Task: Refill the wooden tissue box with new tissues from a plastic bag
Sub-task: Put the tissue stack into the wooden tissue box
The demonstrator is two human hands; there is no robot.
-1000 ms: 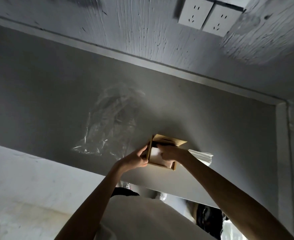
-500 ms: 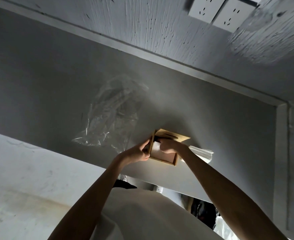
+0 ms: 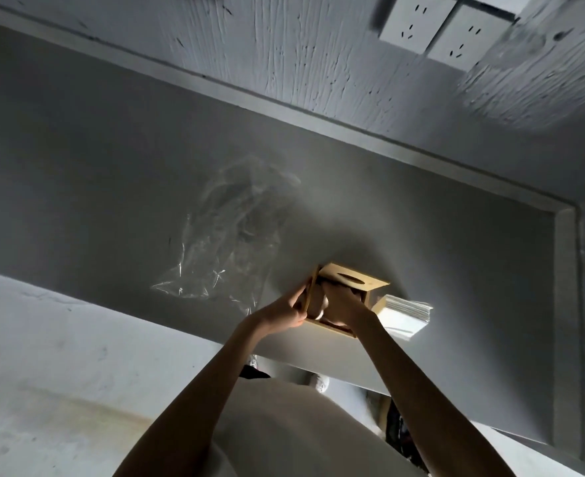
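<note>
A small wooden tissue box (image 3: 354,280) lies tipped on its side near the front edge of the grey table (image 3: 112,187), its slotted top facing away and its open bottom towards me. My left hand (image 3: 286,313) grips the box's left wall. My right hand (image 3: 342,304) reaches into the opening, fingers curled over pale tissues inside; the tissues are mostly hidden by it. A white stack of tissues in a plastic wrapper (image 3: 404,315) lies just right of the box. A crumpled clear plastic bag (image 3: 229,242) lies on the table to the left of the box.
A textured white wall with two sockets (image 3: 446,29) rises behind the table. A raised rim (image 3: 564,304) bounds the table on the right. Pale floor (image 3: 60,356) lies at lower left, and shoes (image 3: 320,382) show below the table edge.
The box has tipped further, showing more of its slotted top. My right hand has gone deeper into the opening. The tissue stack to the right is more exposed.
</note>
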